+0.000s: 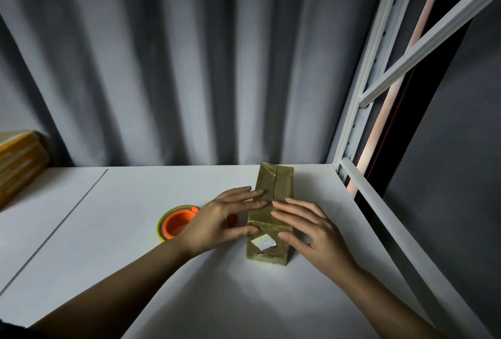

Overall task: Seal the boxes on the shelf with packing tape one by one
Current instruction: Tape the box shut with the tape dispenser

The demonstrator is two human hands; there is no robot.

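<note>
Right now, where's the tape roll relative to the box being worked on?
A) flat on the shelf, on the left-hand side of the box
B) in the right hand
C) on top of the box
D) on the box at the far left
A: the tape roll lies flat on the shelf, partly behind the left hand, which, like the right hand, rests straight fingers on the box.
</note>
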